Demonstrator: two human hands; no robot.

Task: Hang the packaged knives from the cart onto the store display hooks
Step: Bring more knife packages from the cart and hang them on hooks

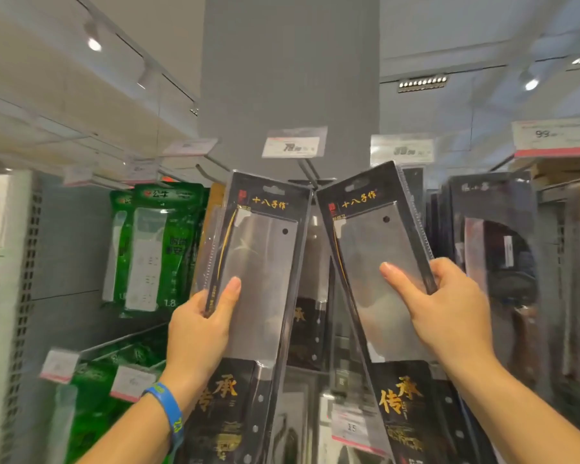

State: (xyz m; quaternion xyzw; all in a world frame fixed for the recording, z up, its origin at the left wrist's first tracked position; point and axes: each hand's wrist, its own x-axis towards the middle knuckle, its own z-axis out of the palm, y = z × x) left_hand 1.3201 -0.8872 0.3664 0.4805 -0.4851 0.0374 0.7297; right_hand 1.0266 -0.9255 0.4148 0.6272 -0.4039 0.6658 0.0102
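Two up before us: left pack (265,256), right pack (372,249), tops near display hook (307,177). We judge them heavy, stiff, slick-faced; best held at card edge, mid-blade. Left hand (198,333) pinches left pack, thumb on front, fingers round edge; right hand (449,316) likewise grips right pack.

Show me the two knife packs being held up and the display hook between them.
Left knife pack (265,262), head view, on the cleaver blade.
Right knife pack (375,242), head view, on the cleaver blade.
Display hook (307,173), head view, on its metal prongs.
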